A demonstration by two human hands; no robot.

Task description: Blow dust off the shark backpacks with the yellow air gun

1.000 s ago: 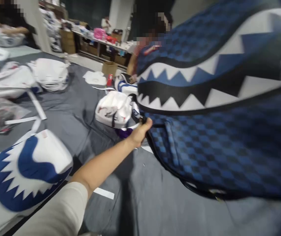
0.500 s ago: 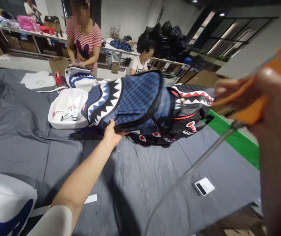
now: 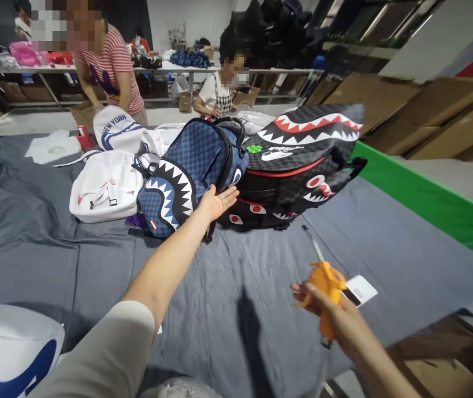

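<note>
My left hand [image 3: 219, 205] is stretched out, palm turned up and fingers extended, against the near side of a blue checkered backpack [image 3: 203, 149]. That backpack has a shark-mouth print and lies on the grey-covered table. My right hand [image 3: 341, 316] is wrapped round an orange air blow gun [image 3: 326, 281], whose thin nozzle points away over the table. A hose trails from its lower end. Beside the blue backpack, dark checkered backpacks [image 3: 290, 157] with red and white teeth are piled up. A white bag [image 3: 104, 185] with straps lies left of it.
A small white device [image 3: 364, 291] rests on the table [image 3: 203, 309] behind the blow gun. A white and blue bag [image 3: 16, 337] is at the near left. Green cloth [image 3: 422, 199] borders the right side. Two people work across the table; cardboard [image 3: 410, 116] leans beyond.
The blue backpack has come down and left onto the table, and my left hand has opened from its grip. My right hand has lowered the blow gun from the upper right.
</note>
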